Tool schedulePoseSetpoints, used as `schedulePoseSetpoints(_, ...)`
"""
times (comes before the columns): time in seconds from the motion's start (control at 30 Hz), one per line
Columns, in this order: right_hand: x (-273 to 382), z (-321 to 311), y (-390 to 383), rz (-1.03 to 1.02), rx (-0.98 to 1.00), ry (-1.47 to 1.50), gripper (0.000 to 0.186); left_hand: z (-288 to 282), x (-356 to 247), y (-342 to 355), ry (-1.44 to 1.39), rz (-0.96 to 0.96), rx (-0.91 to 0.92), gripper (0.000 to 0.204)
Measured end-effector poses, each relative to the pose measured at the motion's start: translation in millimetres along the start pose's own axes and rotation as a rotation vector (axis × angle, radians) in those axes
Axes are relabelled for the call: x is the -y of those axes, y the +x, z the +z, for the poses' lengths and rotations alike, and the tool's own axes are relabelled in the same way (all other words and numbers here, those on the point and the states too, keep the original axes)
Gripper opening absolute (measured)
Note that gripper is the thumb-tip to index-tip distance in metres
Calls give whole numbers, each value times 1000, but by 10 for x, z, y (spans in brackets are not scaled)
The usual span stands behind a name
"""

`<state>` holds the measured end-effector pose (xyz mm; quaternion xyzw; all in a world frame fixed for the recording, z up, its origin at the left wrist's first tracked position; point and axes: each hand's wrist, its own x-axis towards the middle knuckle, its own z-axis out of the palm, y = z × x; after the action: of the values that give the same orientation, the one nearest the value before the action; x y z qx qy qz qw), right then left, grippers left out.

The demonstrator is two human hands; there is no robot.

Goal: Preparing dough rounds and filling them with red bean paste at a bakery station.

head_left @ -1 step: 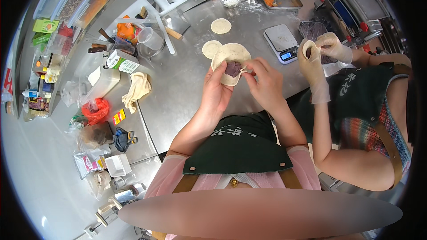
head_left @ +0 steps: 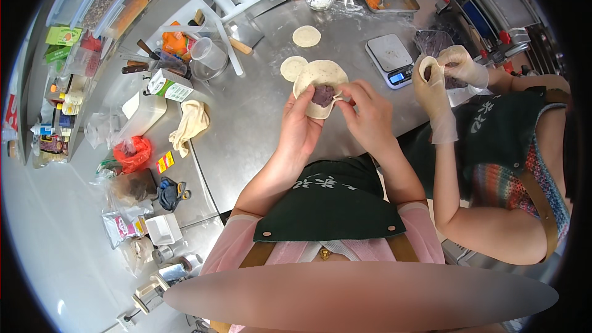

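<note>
A round, pale speckled dough wrapper (head_left: 319, 71) rests in my left hand (head_left: 298, 120), thumb on top and fingers beneath it. On the wrapper sits a lump of purple filling (head_left: 323, 95). My right hand (head_left: 369, 114) pinches the wrapper's right edge between thumb and fingertips, where the dough is gathered in a small fold. The far side of the wrapper lies flat and spread. Just beyond my hands, a smaller dough round (head_left: 293, 68) lies on the steel table, partly behind the held wrapper. Farther back is another dough round (head_left: 306, 36).
At my right, a co-worker's gloved hands (head_left: 439, 80) hold dough with dark filling. Near them stand a digital scale (head_left: 391, 55) and a bag of purple filling (head_left: 433, 42). A tray of orange filling (head_left: 401, 4) is at the back. A cloth (head_left: 190, 124) and scraper (head_left: 245, 29) lie leftward.
</note>
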<state>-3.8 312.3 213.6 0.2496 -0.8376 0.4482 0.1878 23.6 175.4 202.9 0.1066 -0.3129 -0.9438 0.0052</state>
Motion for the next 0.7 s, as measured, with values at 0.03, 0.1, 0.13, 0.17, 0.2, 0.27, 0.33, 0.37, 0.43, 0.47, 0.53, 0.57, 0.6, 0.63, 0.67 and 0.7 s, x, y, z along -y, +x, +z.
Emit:
schedulePoseSetpoints(0.03, -2, 0, -2, -1, 0, 0, 16, 2, 0, 0, 0, 1, 1, 28)
schedulePoseSetpoints(0.1, -14, -3, -7, -8, 11, -37, 16, 7, 2, 1, 0, 3, -2, 29)
schedulePoseSetpoints(0.13, -16, -10, -7, -9, 11, -37, 16, 11, 1, -1, 0, 4, -1, 29)
schedulePoseSetpoints(0.17, -19, -16, -6, -11, 26, -47, 15, 16, 0, -4, -4, 7, 3, 29)
schedulePoseSetpoints(0.2, -20, -21, -6, -13, 42, -58, 14, 20, -1, -6, -7, 11, 7, 29)
schedulePoseSetpoints(0.27, -22, -22, -8, -32, 34, -66, 14, 19, -3, -5, -5, 13, 12, 29)
schedulePoseSetpoints(0.33, -25, -15, -10, -51, 27, -73, 13, 13, -3, -2, -3, 15, 15, 29)
schedulePoseSetpoints(0.37, -27, -9, -11, -50, 21, -62, 13, 7, -5, 2, -1, 7, 23, 29)
schedulePoseSetpoints(0.43, -26, -2, -13, -47, 15, -52, 12, 3, -11, 1, 1, -2, 30, 30)
schedulePoseSetpoints(0.47, -25, 0, -14, -38, 14, -49, 12, 8, -18, -2, 2, -3, 27, 30)
schedulePoseSetpoints(0.53, -32, 3, -16, -29, 14, -46, 12, 22, -25, -6, 4, -5, 24, 30)
schedulePoseSetpoints(0.57, -40, 4, -18, -33, 17, -47, 11, 30, -27, -9, 8, -5, 18, 30)
schedulePoseSetpoints(0.6, -46, 4, -18, -39, 20, -47, 11, 34, -28, -10, 12, -4, 11, 30)
schedulePoseSetpoints(0.63, -42, -4, -14, -39, 20, -46, 11, 34, -29, -8, 13, -4, 11, 30)
schedulePoseSetpoints(0.67, -34, -20, -6, -50, 29, -56, 11, 32, -30, -5, 0, -11, 17, 30)
schedulePoseSetpoints(0.7, -29, -28, -3, -61, 38, -65, 12, 28, -30, -3, -12, -19, 23, 30)
